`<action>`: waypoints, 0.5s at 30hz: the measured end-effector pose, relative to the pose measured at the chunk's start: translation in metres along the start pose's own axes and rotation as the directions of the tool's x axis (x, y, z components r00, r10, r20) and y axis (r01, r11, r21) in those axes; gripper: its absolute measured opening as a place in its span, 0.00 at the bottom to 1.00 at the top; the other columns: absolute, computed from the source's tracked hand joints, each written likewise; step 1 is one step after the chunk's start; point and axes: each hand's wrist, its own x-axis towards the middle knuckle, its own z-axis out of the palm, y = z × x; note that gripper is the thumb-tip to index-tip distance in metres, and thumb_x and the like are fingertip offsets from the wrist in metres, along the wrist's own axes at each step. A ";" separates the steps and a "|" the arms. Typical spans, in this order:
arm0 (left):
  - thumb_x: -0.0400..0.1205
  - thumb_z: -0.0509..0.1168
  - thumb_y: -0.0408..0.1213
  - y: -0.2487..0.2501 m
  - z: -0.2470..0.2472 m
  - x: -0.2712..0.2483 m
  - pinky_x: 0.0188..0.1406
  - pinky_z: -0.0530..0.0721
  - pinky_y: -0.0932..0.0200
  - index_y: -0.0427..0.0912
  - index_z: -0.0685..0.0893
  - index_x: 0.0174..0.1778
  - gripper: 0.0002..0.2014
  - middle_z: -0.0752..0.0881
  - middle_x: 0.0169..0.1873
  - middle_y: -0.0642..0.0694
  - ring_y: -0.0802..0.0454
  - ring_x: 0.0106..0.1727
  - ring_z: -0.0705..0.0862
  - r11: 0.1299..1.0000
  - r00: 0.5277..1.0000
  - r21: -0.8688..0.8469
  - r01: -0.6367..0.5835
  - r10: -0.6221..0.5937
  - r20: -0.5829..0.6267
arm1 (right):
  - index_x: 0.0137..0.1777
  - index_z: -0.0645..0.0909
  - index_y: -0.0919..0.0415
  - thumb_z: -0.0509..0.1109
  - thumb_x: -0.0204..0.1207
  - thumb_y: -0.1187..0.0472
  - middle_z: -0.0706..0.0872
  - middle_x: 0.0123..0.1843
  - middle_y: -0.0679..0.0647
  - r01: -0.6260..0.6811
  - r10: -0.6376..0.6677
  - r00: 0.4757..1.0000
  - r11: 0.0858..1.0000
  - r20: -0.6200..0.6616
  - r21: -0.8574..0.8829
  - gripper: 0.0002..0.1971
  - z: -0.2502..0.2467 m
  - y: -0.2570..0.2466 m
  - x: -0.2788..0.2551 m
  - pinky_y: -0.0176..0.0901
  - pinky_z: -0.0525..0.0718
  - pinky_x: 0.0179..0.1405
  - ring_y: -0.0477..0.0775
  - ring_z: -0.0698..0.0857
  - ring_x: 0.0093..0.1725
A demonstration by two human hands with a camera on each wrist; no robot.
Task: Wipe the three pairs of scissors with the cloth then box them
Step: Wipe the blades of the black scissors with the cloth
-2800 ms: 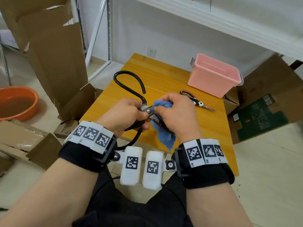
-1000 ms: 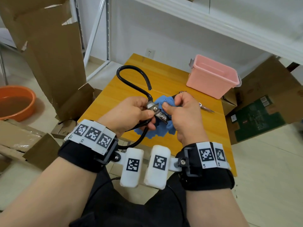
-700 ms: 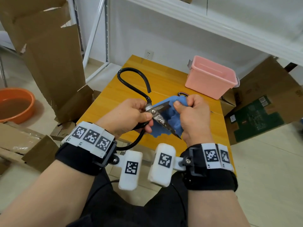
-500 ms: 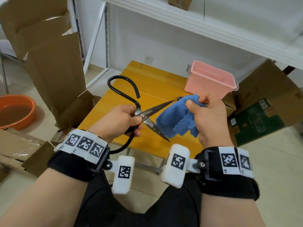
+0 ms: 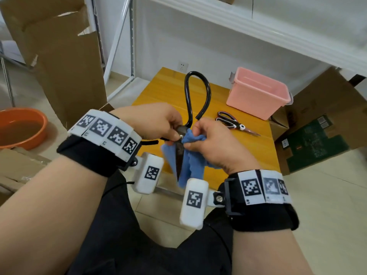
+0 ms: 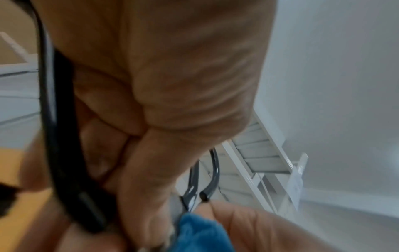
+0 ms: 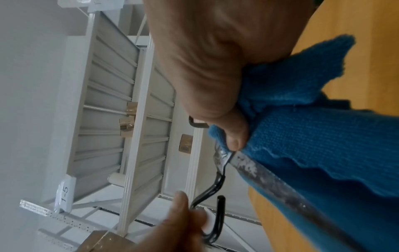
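My left hand [image 5: 168, 132] grips the big black-handled scissors [image 5: 196, 96] near the pivot, one handle loop up and the dark blade [image 5: 178, 161] pointing down toward me. The black handle [image 6: 60, 153] runs through that fist. My right hand [image 5: 192, 140] pinches the blue cloth [image 5: 193, 161] against the blade just below the pivot. In the right wrist view the thumb presses the cloth [image 7: 323, 145] onto the spotted blade [image 7: 270, 179]. A smaller pair of scissors [image 5: 236, 125] lies on the yellow table [image 5: 162, 90]. The pink box [image 5: 258, 94] stands at the table's back right; its inside is hidden.
An orange basin [image 5: 19, 128] sits on the floor at left. Tall cardboard [image 5: 59, 56] leans at the back left. Cardboard boxes [image 5: 317, 126] crowd the table's right side. A white shelf [image 5: 258, 26] runs overhead behind the table.
Half a second ago the blades were spread and the cloth was held apart to the right. Now the scissors are turned blade-down and the cloth is pinched on the blade.
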 end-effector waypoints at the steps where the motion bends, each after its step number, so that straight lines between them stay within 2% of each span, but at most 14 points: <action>1: 0.82 0.71 0.39 0.002 0.000 0.003 0.54 0.84 0.45 0.46 0.88 0.49 0.03 0.91 0.40 0.52 0.49 0.48 0.87 0.999 0.998 0.033 -0.014 0.016 -0.055 | 0.37 0.71 0.51 0.79 0.73 0.64 0.79 0.38 0.51 -0.012 0.015 0.999 0.999 -0.051 0.049 0.18 0.003 0.003 0.002 0.55 0.83 0.37 0.54 0.79 0.39; 2: 0.80 0.73 0.40 0.003 0.001 0.007 0.52 0.84 0.49 0.47 0.88 0.51 0.05 0.90 0.43 0.53 0.52 0.48 0.86 0.998 0.987 0.056 -0.030 0.038 -0.157 | 0.36 0.69 0.51 0.79 0.72 0.65 0.78 0.37 0.52 -0.026 0.040 0.993 0.992 -0.109 0.126 0.19 0.005 0.006 0.003 0.59 0.84 0.39 0.55 0.79 0.39; 3: 0.79 0.74 0.40 0.003 0.001 0.009 0.52 0.83 0.52 0.49 0.87 0.54 0.09 0.89 0.46 0.55 0.54 0.49 0.85 0.996 0.947 0.058 -0.061 0.076 -0.312 | 0.35 0.68 0.52 0.78 0.73 0.66 0.76 0.35 0.52 -0.045 0.080 0.984 0.976 -0.157 0.215 0.19 0.006 0.011 0.005 0.60 0.83 0.37 0.54 0.78 0.38; 4: 0.77 0.75 0.39 0.002 0.002 0.010 0.52 0.82 0.54 0.49 0.86 0.54 0.11 0.86 0.48 0.55 0.56 0.50 0.83 0.993 0.864 0.039 -0.116 0.120 -0.490 | 0.35 0.67 0.52 0.77 0.73 0.68 0.75 0.34 0.52 -0.060 0.120 0.974 0.954 -0.192 0.292 0.20 0.006 0.014 0.006 0.57 0.79 0.35 0.53 0.76 0.36; 5: 0.75 0.76 0.39 0.003 0.001 0.010 0.52 0.81 0.54 0.50 0.86 0.53 0.11 0.84 0.47 0.56 0.58 0.47 0.81 0.985 0.761 0.015 -0.172 0.143 -0.633 | 0.35 0.67 0.53 0.76 0.74 0.69 0.73 0.34 0.52 -0.073 0.159 0.961 0.935 -0.225 0.347 0.20 0.006 0.019 0.006 0.53 0.76 0.35 0.52 0.74 0.35; 6: 0.75 0.76 0.40 0.004 -0.001 0.008 0.49 0.81 0.54 0.50 0.86 0.49 0.09 0.83 0.42 0.57 0.61 0.42 0.80 0.979 0.700 -0.024 -0.201 0.126 -0.703 | 0.36 0.66 0.53 0.76 0.75 0.69 0.72 0.35 0.52 -0.083 0.191 0.947 0.921 -0.257 0.380 0.20 0.006 0.023 0.006 0.50 0.74 0.36 0.52 0.72 0.35; 7: 0.75 0.77 0.42 0.004 -0.003 0.006 0.43 0.81 0.55 0.50 0.88 0.44 0.06 0.83 0.37 0.57 0.65 0.36 0.79 0.977 0.713 -0.086 -0.194 0.081 -0.696 | 0.36 0.66 0.53 0.75 0.75 0.70 0.71 0.36 0.52 -0.088 0.213 0.936 0.912 -0.281 0.400 0.20 0.005 0.028 0.006 0.48 0.73 0.37 0.52 0.70 0.36; 9: 0.77 0.75 0.49 0.001 -0.003 0.006 0.31 0.76 0.59 0.48 0.90 0.38 0.08 0.85 0.29 0.54 0.67 0.26 0.78 0.967 0.848 -0.235 -0.096 -0.044 -0.528 | 0.36 0.65 0.53 0.74 0.76 0.71 0.70 0.37 0.52 -0.080 0.226 0.925 0.902 -0.305 0.425 0.21 0.002 0.033 0.005 0.47 0.72 0.37 0.52 0.69 0.37; 10: 0.79 0.73 0.52 -0.001 0.001 0.007 0.30 0.75 0.61 0.47 0.91 0.38 0.12 0.87 0.30 0.52 0.68 0.24 0.78 0.953 0.901 -0.302 -0.036 -0.100 -0.422 | 0.36 0.64 0.53 0.74 0.76 0.71 0.70 0.37 0.51 -0.071 0.221 0.925 0.900 -0.311 0.429 0.21 0.001 0.035 0.005 0.47 0.72 0.36 0.52 0.69 0.37; 11: 0.80 0.71 0.55 -0.004 0.005 0.011 0.32 0.75 0.61 0.45 0.91 0.39 0.16 0.89 0.32 0.51 0.66 0.27 0.79 0.929 0.931 -0.370 0.012 -0.145 -0.335 | 0.36 0.64 0.53 0.74 0.76 0.71 0.70 0.36 0.51 -0.062 0.210 0.925 0.906 -0.318 0.419 0.22 0.000 0.036 0.006 0.48 0.72 0.36 0.53 0.69 0.37; 13: 0.79 0.70 0.57 -0.006 0.014 0.017 0.34 0.76 0.59 0.42 0.91 0.43 0.20 0.92 0.36 0.49 0.57 0.33 0.82 0.849 0.954 -0.524 0.063 -0.206 -0.219 | 0.35 0.64 0.51 0.75 0.75 0.70 0.71 0.36 0.49 -0.053 0.193 0.918 0.926 -0.348 0.373 0.22 0.002 0.036 0.008 0.51 0.73 0.36 0.53 0.69 0.36; 15: 0.79 0.70 0.58 -0.005 0.021 0.023 0.34 0.77 0.60 0.39 0.91 0.47 0.22 0.91 0.36 0.47 0.54 0.36 0.83 0.763 0.961 -0.640 0.091 -0.236 -0.144 | 0.34 0.64 0.50 0.76 0.75 0.68 0.72 0.35 0.48 -0.043 0.187 0.905 0.933 -0.381 0.357 0.23 0.004 0.036 0.009 0.52 0.75 0.37 0.52 0.71 0.35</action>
